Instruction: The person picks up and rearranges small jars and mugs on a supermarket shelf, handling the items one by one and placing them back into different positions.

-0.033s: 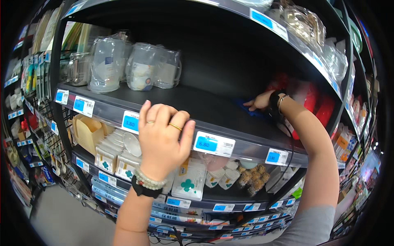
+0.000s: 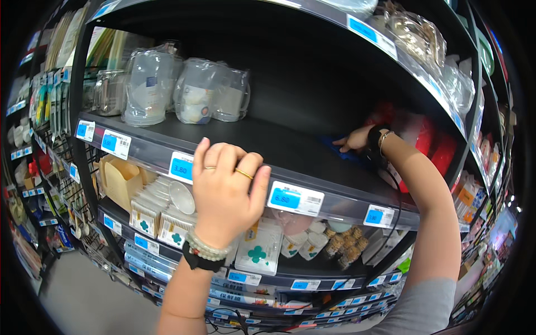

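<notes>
Blue cloth (image 2: 349,156) under your right hand (image 2: 358,138), toward right end of black shelf (image 2: 290,146); left hand (image 2: 230,181) at shelf's front edge. Can't tell either grip.

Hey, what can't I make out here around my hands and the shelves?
All in the head view:
Palm of the right hand, and whether it grips the blue cloth: hidden by the hand's back.
Underside of the left hand: hidden by its own back.
Part of the red packages: behind the right forearm.
Wrapped goods up top: cut off by the edge.
</notes>
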Action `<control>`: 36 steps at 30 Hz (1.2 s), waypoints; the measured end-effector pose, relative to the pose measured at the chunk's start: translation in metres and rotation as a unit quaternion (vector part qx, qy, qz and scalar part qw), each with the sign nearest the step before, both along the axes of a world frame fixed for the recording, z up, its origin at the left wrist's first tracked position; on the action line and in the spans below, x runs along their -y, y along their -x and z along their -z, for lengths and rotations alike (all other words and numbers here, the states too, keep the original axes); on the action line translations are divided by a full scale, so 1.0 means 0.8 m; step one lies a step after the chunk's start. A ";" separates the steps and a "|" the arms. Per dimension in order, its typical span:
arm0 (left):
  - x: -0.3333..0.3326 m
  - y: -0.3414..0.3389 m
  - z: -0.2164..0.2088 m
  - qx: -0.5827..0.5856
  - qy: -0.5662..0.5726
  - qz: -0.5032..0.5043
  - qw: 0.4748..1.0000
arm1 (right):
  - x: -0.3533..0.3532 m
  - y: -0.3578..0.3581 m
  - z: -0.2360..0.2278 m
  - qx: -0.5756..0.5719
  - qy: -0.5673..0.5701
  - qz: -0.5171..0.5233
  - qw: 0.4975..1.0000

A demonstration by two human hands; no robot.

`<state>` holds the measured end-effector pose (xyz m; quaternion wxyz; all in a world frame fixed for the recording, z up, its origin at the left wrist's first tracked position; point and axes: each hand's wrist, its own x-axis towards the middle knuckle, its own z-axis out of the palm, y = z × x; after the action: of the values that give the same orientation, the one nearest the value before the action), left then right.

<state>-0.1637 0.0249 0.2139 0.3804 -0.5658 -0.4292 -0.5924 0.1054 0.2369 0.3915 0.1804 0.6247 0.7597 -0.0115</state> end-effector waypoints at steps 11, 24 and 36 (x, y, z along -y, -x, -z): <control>0.002 0.000 -0.001 0.015 0.005 -0.005 1.000 | 0.016 0.155 0.002 0.030 0.000 -0.118 0.993; 0.007 -0.002 -0.005 -0.011 0.030 -0.029 0.999 | 0.202 0.167 -0.009 -0.154 0.056 -0.402 0.901; 0.010 -0.003 -0.005 -0.020 0.046 -0.035 0.998 | 0.214 -0.037 -0.018 -0.122 0.015 -0.112 0.986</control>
<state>-0.1614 0.0171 0.2179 0.3827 -0.5788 -0.4682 -0.5471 0.1351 0.0658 0.4056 0.0964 0.5267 0.8409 -0.0789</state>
